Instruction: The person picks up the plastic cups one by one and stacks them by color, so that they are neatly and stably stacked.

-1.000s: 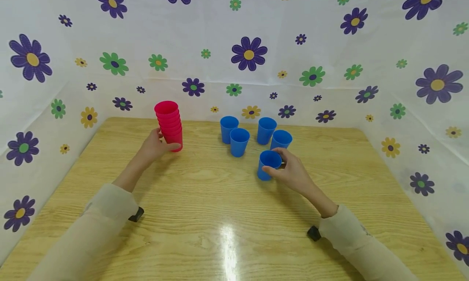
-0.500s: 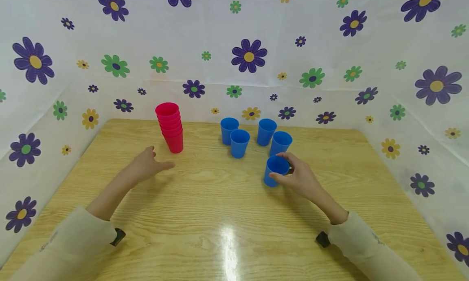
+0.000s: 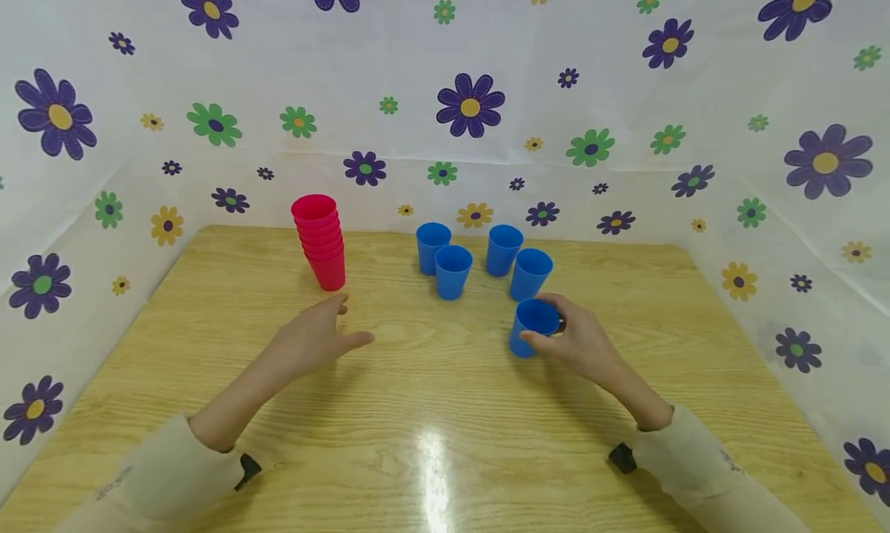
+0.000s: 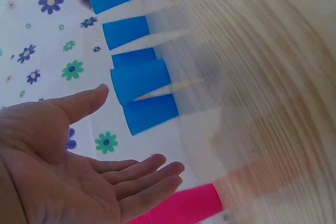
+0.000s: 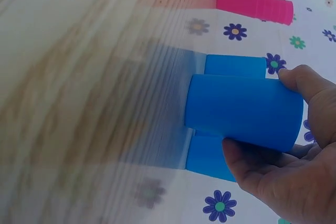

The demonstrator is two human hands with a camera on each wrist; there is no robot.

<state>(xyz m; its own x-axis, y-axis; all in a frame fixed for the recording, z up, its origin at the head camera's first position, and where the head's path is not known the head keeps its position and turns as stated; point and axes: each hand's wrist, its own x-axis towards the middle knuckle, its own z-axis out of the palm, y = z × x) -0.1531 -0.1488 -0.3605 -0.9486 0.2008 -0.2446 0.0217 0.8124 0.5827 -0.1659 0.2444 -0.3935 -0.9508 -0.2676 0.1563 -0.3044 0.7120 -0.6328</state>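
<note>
My right hand (image 3: pixel 580 340) grips a blue cup (image 3: pixel 526 334) near its rim, thumb on the near side and fingers round the far side. In the right wrist view that blue cup (image 5: pixel 244 111) stands upright relative to the table, overlapping other blue cups behind it. My left hand (image 3: pixel 313 338) is held over the table with thumb and fingers spread, holding nothing; its palm shows in the left wrist view. Just beyond its fingers stands a tall stack of nested red cups (image 3: pixel 327 266), mouth up.
Behind the held cup stand more upright blue cups: two at centre, a rear cup (image 3: pixel 433 249) and a nearer cup (image 3: pixel 452 273), and two to their right, a rear cup (image 3: pixel 504 250) and a nearer cup (image 3: pixel 531 273). A flowered white cloth (image 3: pixel 389 54) walls the wooden table (image 3: pixel 389 409).
My left hand has let go of the red stack, drawn back toward me, then shifted right. My right hand has moved the blue cup slightly right and nearer.
</note>
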